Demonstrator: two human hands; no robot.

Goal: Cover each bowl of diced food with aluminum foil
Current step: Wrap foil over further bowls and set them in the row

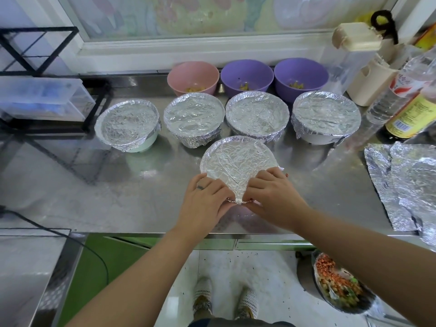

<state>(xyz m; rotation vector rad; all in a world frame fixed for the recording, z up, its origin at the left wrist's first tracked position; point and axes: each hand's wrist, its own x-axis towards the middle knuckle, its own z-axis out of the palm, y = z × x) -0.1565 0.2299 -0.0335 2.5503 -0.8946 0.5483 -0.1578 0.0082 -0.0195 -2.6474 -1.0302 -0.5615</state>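
A bowl wrapped in crinkled foil point(236, 159) stands near the front of the steel counter point(94, 197). My left hand point(205, 199) and my right hand point(271, 192) meet at its near rim, and both pinch the foil edge there. Behind it stands a row of several foil-covered bowls, from the leftmost point(128, 125) to the rightmost point(326, 114). At the back stand a pink bowl point(193, 76) and two purple bowls point(246, 74) point(300, 75), open, with a little yellow diced food inside.
Loose foil sheets point(405, 182) lie at the counter's right edge. Bottles point(408, 97) and a cream lidded container point(363, 67) crowd the back right. A clear plastic drawer box point(40, 97) and a black wire rack stand at the left. A bowl of mixed diced food point(339, 286) sits below the counter.
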